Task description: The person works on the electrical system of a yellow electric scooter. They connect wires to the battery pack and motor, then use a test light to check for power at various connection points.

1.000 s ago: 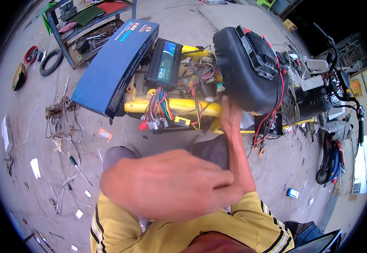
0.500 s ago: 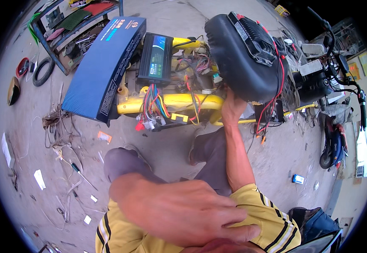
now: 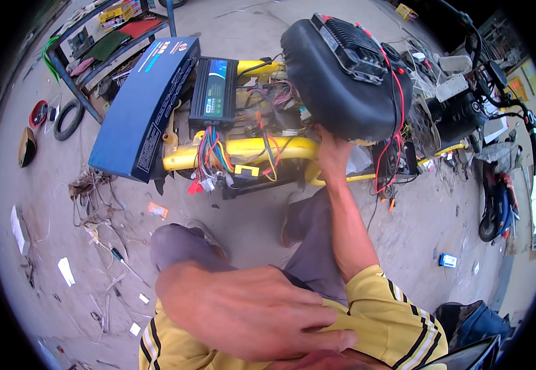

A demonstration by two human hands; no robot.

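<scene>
My left hand (image 3: 261, 311) is in front of my chest, back of the hand up. Its fingers are bent inward; whatever they hold, if anything, is hidden beneath. My right hand (image 3: 332, 154) reaches to the yellow tube frame (image 3: 274, 148) under the raised black seat (image 3: 348, 83), its fingers hidden behind the seat's lower edge. On the seat lies a finned black controller box (image 3: 354, 49) with red and black leads (image 3: 398, 117). Left of the seat, a black box with a coloured label (image 3: 214, 92) rests on the frame above a bundle of coloured wires (image 3: 209, 154).
A long blue carton (image 3: 147, 105) lies across the frame's left end. Beyond stands a metal rack (image 3: 77, 86); a small tyre (image 3: 69, 120) lies beside it. Handlebars (image 3: 511, 111) are at the right. A screwdriver (image 3: 120, 256), cables and scraps litter the floor at left.
The view has shifted slightly, moving the frame and seat a little left in the picture. My left hand has moved slightly left and my right hand stays under the seat edge.
</scene>
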